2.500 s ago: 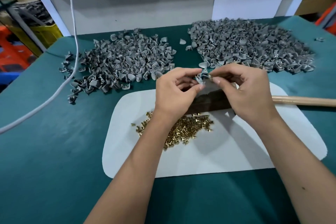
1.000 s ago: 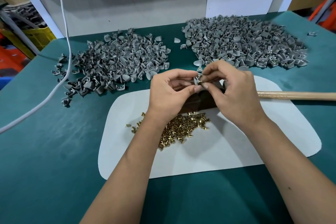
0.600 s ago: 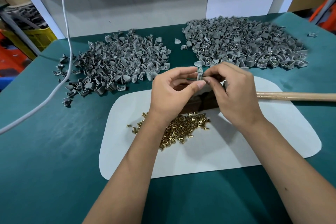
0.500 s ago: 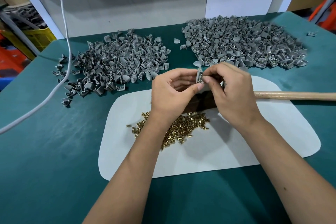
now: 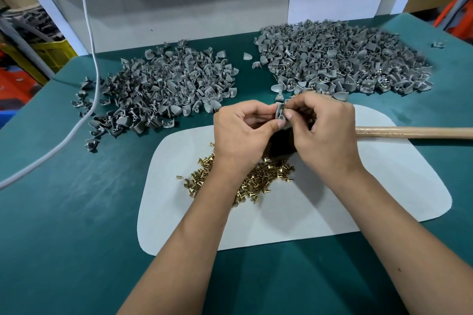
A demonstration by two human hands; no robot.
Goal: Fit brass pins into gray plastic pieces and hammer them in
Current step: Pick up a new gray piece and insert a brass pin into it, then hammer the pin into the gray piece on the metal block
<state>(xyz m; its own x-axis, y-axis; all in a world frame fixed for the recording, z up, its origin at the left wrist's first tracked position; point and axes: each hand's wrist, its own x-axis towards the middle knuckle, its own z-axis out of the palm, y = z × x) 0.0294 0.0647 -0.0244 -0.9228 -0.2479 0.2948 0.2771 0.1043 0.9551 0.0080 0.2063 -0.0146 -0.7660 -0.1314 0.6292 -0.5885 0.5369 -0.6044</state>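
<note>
My left hand [image 5: 243, 133] pinches a small gray plastic piece [image 5: 280, 114] between thumb and fingers, held upright above the white mat [image 5: 358, 199]. My right hand [image 5: 325, 130] pinches at the same piece from the right; a brass pin between its fingertips is too small to make out. A heap of loose brass pins [image 5: 258, 176] lies on the mat just below my wrists. A dark block [image 5: 281, 143] sits on the mat under my hands, mostly hidden. The hammer's wooden handle [image 5: 414, 132] runs off to the right.
Two piles of gray plastic pieces lie on the green table: one at the back left [image 5: 163, 87], a larger one at the back right [image 5: 343, 59] showing brass in some pieces. A white cable [image 5: 87, 59] hangs down across the left side. A white panel stands behind.
Both hands have stayed together over the block, turning the gray piece slightly between the fingertips. The piles, pins and hammer handle have not moved.
</note>
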